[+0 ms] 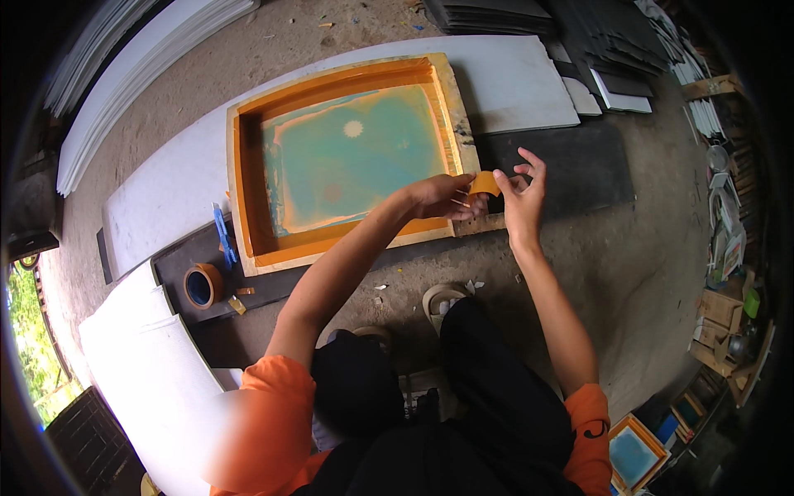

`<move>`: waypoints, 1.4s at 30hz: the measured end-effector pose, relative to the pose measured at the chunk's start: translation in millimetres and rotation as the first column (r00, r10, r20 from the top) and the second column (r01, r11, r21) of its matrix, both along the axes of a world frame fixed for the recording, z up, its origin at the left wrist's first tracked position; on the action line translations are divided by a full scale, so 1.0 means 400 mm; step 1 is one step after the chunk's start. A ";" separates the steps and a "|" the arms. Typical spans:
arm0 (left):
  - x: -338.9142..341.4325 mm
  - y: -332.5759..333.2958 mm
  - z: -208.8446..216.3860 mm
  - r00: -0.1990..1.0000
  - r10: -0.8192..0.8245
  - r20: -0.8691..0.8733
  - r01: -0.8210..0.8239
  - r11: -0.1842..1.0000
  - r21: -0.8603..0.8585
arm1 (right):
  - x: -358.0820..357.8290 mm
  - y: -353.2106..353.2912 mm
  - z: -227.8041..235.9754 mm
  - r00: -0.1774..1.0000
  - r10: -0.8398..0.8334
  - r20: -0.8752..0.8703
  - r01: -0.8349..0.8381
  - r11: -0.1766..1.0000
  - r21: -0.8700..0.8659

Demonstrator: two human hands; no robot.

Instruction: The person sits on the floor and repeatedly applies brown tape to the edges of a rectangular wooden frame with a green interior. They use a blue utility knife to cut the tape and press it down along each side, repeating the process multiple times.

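Observation:
A short piece of brown tape (485, 183) is stretched and slightly curved between my two hands, over the near right corner of a wooden screen-printing frame (463, 124). My left hand (442, 196) reaches across the frame's near edge, its fingers closed on the tape's left end. At the other end, the thumb of my right hand (523, 194) presses on the tape, while its other fingers are bent and raised. Inside the frame's brown-taped walls lies a green-blue mesh (347, 165) with a pale round jagged-edged mark.
Left of the frame lie a blue cutter knife (223, 236) and a roll of brown tape (217, 285). White boards (517, 83) and dark sheets (579, 169) lie beneath and beyond it. Stacked dark panels (604, 41) stand far right. Another small frame (641, 450) sits lower right.

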State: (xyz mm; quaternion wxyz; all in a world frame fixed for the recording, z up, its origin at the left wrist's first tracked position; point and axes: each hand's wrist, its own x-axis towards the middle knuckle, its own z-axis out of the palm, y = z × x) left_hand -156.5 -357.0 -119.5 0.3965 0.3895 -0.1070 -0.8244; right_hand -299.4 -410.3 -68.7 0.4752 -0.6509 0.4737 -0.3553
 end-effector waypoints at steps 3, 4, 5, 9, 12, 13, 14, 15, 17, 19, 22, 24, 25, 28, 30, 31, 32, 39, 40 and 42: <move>0.006 -0.005 -0.003 0.988 0.064 0.141 -0.065 0.998 0.000 | -0.004 -0.002 0.003 0.999 0.021 -0.025 -0.022 1.000 -0.021; 0.009 -0.005 -0.007 0.976 0.073 0.204 -0.070 0.997 -0.022 | -0.008 0.000 0.003 0.998 0.041 -0.037 -0.042 0.999 -0.034; 0.009 -0.004 -0.012 0.971 0.108 0.212 -0.102 0.994 -0.037 | -0.011 0.002 0.002 0.997 0.062 -0.049 -0.064 0.997 -0.046; 0.013 -0.003 -0.019 0.890 0.175 0.421 -0.122 0.981 -0.151 | -0.040 0.028 -0.006 0.993 0.113 -0.021 -0.113 0.993 -0.020; 0.016 -0.004 -0.024 0.770 0.191 0.609 -0.063 0.972 -0.225 | -0.056 0.060 -0.010 0.975 0.157 -0.158 -0.160 0.987 -0.009; 0.016 -0.004 -0.027 0.730 0.198 0.654 -0.047 0.969 -0.242 | -0.062 0.066 -0.016 0.973 0.156 -0.170 -0.153 0.988 0.032; 0.017 -0.001 -0.044 0.651 0.272 0.709 -0.064 0.950 -0.306 | -0.065 0.072 -0.023 0.971 0.159 -0.180 -0.148 0.986 0.072; 0.017 0.005 -0.062 0.562 0.346 0.751 -0.073 0.926 -0.371 | -0.068 0.077 -0.030 0.968 0.162 -0.190 -0.143 0.983 0.113; 0.022 0.009 -0.069 0.505 0.381 0.774 -0.043 0.907 -0.419 | -0.089 0.081 -0.043 0.975 0.169 -0.147 -0.150 0.980 0.130; 0.032 0.011 -0.051 0.576 0.306 0.758 0.022 0.921 -0.388 | -0.110 0.084 -0.058 0.984 0.170 -0.059 -0.165 0.983 0.080; 0.056 0.022 0.008 0.595 0.262 0.760 0.086 0.919 -0.384 | -0.089 0.094 -0.024 0.958 0.185 -0.218 -0.238 0.938 -0.251; 0.065 0.010 0.059 0.605 0.194 0.772 0.155 0.923 -0.353 | -0.091 0.089 -0.028 0.950 0.164 -0.266 -0.280 0.824 -0.493; 0.067 0.003 0.079 0.608 0.159 0.778 0.189 0.922 -0.337 | -0.094 0.086 -0.036 0.946 0.148 -0.289 -0.299 0.742 -0.600; 0.077 -0.004 0.117 0.570 0.139 0.810 0.212 0.927 -0.308 | -0.090 0.077 -0.035 0.922 0.164 -0.350 -0.373 0.617 -0.693; 0.076 -0.002 0.139 0.544 0.071 0.836 0.257 0.934 -0.247 | -0.077 0.069 -0.001 0.900 0.162 -0.404 -0.417 0.587 -0.694; 0.075 -0.003 0.143 0.530 0.037 0.847 0.280 0.935 -0.216 | -0.077 0.058 0.000 0.892 0.172 -0.418 -0.439 0.547 -0.712; 0.073 -0.006 0.136 0.530 0.034 0.847 0.293 0.930 -0.221 | -0.080 0.046 0.006 0.883 0.179 -0.435 -0.462 0.501 -0.732; 0.041 -0.013 -0.074 0.436 0.097 0.895 0.354 0.896 -0.269 | -0.075 -0.002 -0.035 0.786 0.269 -0.556 -0.613 0.460 -0.643; 0.037 -0.012 -0.101 0.430 0.123 0.895 0.352 0.889 -0.291 | -0.071 -0.011 -0.039 0.767 0.294 -0.570 -0.637 0.456 -0.622; 0.034 -0.005 -0.124 0.463 0.125 0.877 0.323 0.898 -0.298 | -0.061 -0.022 -0.050 0.725 0.350 -0.593 -0.684 0.463 -0.563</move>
